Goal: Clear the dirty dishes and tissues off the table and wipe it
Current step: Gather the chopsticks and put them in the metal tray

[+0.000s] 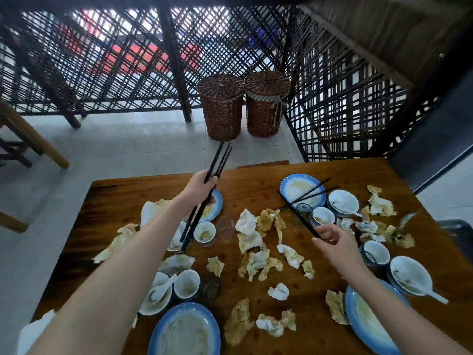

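Left hand (202, 183) is gripping the chopstick bundle (217, 160). Right hand (332, 242) is pinching a single chopstick (297, 213) crossing the pair (316, 188) on the blue plate (288, 181). I'm risking flicking them off.

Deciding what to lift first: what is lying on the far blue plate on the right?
Two black chopsticks lie across the far blue plate, above yellowish smears. A third chopstick, pinched by the right hand, runs by its near-left rim. The plate under them is covered.
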A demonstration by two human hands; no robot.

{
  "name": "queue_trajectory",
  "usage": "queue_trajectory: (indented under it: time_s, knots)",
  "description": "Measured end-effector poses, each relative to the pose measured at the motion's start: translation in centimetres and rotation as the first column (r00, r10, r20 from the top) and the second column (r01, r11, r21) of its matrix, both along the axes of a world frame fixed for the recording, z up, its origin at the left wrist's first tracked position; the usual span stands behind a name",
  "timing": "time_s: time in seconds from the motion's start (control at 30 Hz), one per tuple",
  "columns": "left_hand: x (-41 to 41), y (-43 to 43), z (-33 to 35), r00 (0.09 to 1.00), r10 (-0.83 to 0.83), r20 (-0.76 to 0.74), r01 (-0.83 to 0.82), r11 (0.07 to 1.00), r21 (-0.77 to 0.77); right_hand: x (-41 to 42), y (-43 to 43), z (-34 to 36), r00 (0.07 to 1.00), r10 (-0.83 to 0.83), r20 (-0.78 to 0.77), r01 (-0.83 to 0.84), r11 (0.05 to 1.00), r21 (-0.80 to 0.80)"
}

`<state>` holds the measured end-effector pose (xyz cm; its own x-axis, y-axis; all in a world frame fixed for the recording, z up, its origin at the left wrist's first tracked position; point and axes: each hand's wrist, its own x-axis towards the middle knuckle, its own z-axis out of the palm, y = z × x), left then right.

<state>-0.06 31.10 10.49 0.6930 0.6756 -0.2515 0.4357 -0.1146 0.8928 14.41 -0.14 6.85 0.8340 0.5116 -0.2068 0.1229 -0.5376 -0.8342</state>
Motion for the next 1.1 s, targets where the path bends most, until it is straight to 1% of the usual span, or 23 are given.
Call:
queue_trajectory:
  time_s: [0.13,0.2,0.37,0.5,0.6,0.77,0.87,0.97,1.1]
  knots:
    - [0.1,-2.5,-1.0,0.998,-0.007,-0.057,-0.003,0.984,-0.177,2.0,-1.2,0.8,0.999,0.002,0.036,-0.002,1.0,-0.016]
    - [0.6,-3.7,-1.7,0.995,0.015,-0.103,-0.04,0.97,-0.238,3.4,-1.7,1.1,0.999,0.0,0.034,0.0,1.0,-0.016]
    - [2.7,-6.2,-2.6,0.984,0.096,-0.15,-0.141,0.935,-0.325,7.7,-1.7,1.3,0.998,0.044,0.044,-0.042,0.998,-0.038]
    - [4.8,-7.9,-2.6,0.98,0.108,-0.165,-0.161,0.923,-0.35,12.0,-0.5,0.2,0.985,0.16,0.06,-0.151,0.98,-0.129]
    - [6.0,-8.8,-3.0,0.982,0.117,-0.149,-0.167,0.907,-0.388,15.0,1.2,-1.0,0.967,0.248,0.059,-0.233,0.954,-0.187]
    - [6.8,-9.6,-4.1,0.975,0.175,-0.137,-0.219,0.86,-0.46,19.1,4.8,-3.2,0.916,0.383,0.117,-0.341,0.899,-0.274]
    - [7.0,-9.7,-4.5,0.97,0.189,-0.151,-0.238,0.849,-0.471,21.3,6.7,-5.0,0.899,0.43,0.086,-0.383,0.866,-0.322]
    - [7.1,-9.8,-5.0,0.965,0.23,-0.126,-0.262,0.828,-0.496,22.8,8.4,-6.8,0.864,0.501,0.044,-0.441,0.796,-0.415]
    - [7.6,-10.1,-6.0,0.95,0.281,-0.137,-0.309,0.789,-0.531,23.2,9.8,-8.3,0.808,0.585,0.077,-0.477,0.724,-0.498]
